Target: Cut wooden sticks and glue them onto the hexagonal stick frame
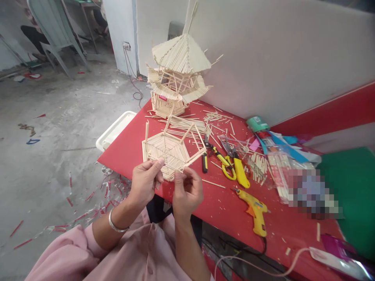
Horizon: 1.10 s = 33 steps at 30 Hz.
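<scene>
At the table's [125, 146] near edge, my left hand [146, 179] and right hand [187, 191] sit close together, thumbs and fingers pinched narrow on what looks like a thin stick [173, 169], one grip toward each end. Such a stick would likely snap if bent, so a light, even pinch seems best, wrists level and no twist. It lies across my view of the near side of the base [175, 150], a six-sided floor of sticks just in from that edge; whether the two touch I cannot tell. Posts [147, 132] stand up around the base's rim, and I judge they want care: a knuckle could knock one loose. Sighting the stick along the rim before any pressure should keep it straight. Along the near edge to the right lies the glue gun [254, 208], nozzle toward the base; my forearm ought to steer clear of that tip, which may be hot. Beyond it are the cutters [241, 171]. Past the base, spare sticks [187, 125] lie loose toward the far edge, and by the far left corner stands the tower [181, 56], roofed in similar sticks, a fair guide for spacing.
</scene>
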Tool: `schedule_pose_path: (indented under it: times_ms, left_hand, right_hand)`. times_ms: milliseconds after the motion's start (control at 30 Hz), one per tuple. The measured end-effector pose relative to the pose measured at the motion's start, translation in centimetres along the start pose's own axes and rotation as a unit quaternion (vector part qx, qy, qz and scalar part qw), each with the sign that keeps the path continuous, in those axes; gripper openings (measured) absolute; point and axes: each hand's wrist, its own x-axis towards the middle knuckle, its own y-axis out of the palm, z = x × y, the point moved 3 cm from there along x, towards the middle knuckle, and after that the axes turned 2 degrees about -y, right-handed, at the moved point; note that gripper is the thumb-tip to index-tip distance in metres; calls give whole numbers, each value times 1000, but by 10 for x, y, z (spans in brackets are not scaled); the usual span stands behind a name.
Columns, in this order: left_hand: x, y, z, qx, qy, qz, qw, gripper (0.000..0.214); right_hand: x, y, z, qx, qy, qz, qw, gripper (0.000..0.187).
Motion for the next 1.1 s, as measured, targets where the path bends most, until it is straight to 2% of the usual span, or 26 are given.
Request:
schedule_pose_path:
  times_ms: [267,433,600,1100]
  left_hand:
    - [3,0,0,8,33,0,999,40]
    - [3,-2,1,8,51,-10,999,42]
    - [4,-2,1,7,54,-9,998,43]
    - [5,0,1,11,44,-10,999,43]
  right_hand:
    - [3,1,2,7,-17,0,1000,21]
    - [3,2,0,-9,-7,-1,1000,30]
    - [3,2,-1,-21,-25,21,999,28]
    - [5,1,1,-43,-63,13,997,24]
